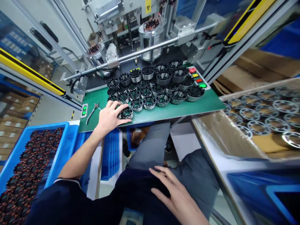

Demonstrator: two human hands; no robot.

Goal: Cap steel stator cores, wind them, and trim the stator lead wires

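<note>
On the front left of the green work mat (pixel 187 107), my left hand (pixel 109 116) has thumb and fingers curled round a motor stator core (pixel 127 113), a metal ring with black plastic slots inside. Part of this ring is hidden behind the fingers. Rows of similar stator cores (pixel 149 101) stand just beyond it, some stacked on others. Low over my lap is my right hand (pixel 174 189), its fingers apart and holding nothing. Diagonal cutters (pixel 93 112) lie on the mat left of my left hand.
A machine with a metal bar (pixel 150 50) and cylindrical fixtures (pixel 152 40) stands behind the mat. Coloured buttons (pixel 197 78) sit at its right. On the left is a blue bin (pixel 67 137) of copper-wound parts; on the right, a lined box holds metal rings (pixel 249 112).
</note>
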